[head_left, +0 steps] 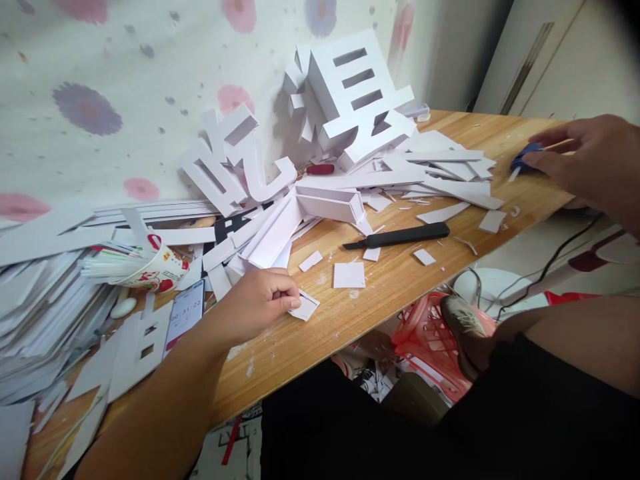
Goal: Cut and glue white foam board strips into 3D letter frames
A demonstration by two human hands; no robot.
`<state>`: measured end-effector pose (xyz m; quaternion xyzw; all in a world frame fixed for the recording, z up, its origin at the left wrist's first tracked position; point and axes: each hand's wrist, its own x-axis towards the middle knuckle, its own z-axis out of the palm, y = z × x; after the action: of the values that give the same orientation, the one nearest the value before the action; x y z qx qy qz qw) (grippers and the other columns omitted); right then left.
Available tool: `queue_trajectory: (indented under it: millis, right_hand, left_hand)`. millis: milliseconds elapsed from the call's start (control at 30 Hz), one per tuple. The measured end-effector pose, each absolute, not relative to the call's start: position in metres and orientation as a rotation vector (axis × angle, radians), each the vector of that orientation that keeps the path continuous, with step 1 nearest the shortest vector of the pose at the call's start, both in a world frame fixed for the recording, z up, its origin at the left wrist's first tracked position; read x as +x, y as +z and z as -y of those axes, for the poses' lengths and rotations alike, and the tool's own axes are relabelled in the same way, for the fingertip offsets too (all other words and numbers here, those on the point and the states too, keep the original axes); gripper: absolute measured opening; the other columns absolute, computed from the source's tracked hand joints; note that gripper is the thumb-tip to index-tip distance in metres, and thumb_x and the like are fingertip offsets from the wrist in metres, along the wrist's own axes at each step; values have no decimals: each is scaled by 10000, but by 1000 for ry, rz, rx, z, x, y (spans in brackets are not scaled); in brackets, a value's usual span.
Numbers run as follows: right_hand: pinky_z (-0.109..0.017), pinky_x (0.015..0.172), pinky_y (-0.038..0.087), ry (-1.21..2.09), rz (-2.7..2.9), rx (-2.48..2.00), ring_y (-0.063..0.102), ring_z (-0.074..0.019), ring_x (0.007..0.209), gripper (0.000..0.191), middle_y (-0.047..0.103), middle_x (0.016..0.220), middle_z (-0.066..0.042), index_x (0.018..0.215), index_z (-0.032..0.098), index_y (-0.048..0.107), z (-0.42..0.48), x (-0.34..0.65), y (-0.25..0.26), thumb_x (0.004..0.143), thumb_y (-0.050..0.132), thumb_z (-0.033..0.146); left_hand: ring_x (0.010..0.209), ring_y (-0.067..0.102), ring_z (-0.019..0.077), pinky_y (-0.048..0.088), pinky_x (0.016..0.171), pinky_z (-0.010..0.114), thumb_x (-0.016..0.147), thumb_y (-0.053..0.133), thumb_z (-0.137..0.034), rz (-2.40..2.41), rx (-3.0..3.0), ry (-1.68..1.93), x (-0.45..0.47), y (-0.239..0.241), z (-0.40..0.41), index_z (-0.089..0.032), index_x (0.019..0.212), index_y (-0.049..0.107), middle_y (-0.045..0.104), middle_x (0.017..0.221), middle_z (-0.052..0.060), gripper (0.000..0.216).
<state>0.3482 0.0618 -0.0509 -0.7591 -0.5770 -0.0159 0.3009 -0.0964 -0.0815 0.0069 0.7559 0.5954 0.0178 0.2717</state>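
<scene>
My left hand [257, 303] rests on the wooden table [350, 320] with its fingers curled, pinching a small white foam-board piece [306, 307]. My right hand [590, 163] reaches over the table's right edge and closes its fingers on a small blue tool [525, 157] with a thin stick poking out of it. A black utility knife [400, 236] lies on the table between the two hands. Small white squares [349, 275] lie near it.
Large white foam-board characters [350, 93] lean against the flowered wall. Strips and offcuts [440, 170] litter the far side; stacked sheets [40, 313] fill the left. A paper cup [155, 270] and a phone [184, 313] lie left. Below are a red basket [425, 333] and cables.
</scene>
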Motion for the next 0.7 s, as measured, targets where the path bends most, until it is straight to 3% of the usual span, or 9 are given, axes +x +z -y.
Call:
queue_trajectory:
  millis: [333, 500, 600, 700]
  right_hand:
    - [-271, 539, 356, -16, 1526, -2026, 473, -118, 539, 355, 673, 811, -61, 1081, 197, 704, -62, 348, -48, 750, 657, 316]
    - [-288, 548, 392, -109, 1540, -1924, 502, -131, 533, 324, 687, 806, -69, 1053, 210, 705, -51, 335, -36, 779, 612, 357]
    - [-312, 676, 445, -226, 1636, -1788, 578, -169, 688, 294, 695, 916, -86, 1034, 206, 707, -44, 321, -27, 796, 589, 332]
    - [-322, 811, 452, -269, 1784, -1614, 607, -198, 842, 286, 683, 976, -80, 1016, 213, 701, -40, 306, -20, 783, 587, 333]
  left_hand:
    - [664, 533, 128, 383, 644, 266, 798, 553, -293, -1610, 2038, 73, -94, 3, 80, -183, 647, 612, 592, 732, -7, 197]
    - [735, 572, 155, 406, 693, 277, 826, 541, -326, -1660, 2078, 139, -104, 11, 88, -200, 674, 642, 646, 751, 3, 222]
    - [917, 580, 204, 398, 845, 327, 805, 610, -406, -1647, 2303, 243, -119, 20, 92, -240, 860, 684, 675, 944, 21, 190]
    - [1156, 486, 270, 254, 1015, 429, 716, 731, -440, -1526, 2558, 123, -130, 18, 90, -311, 1161, 603, 606, 1212, 37, 481]
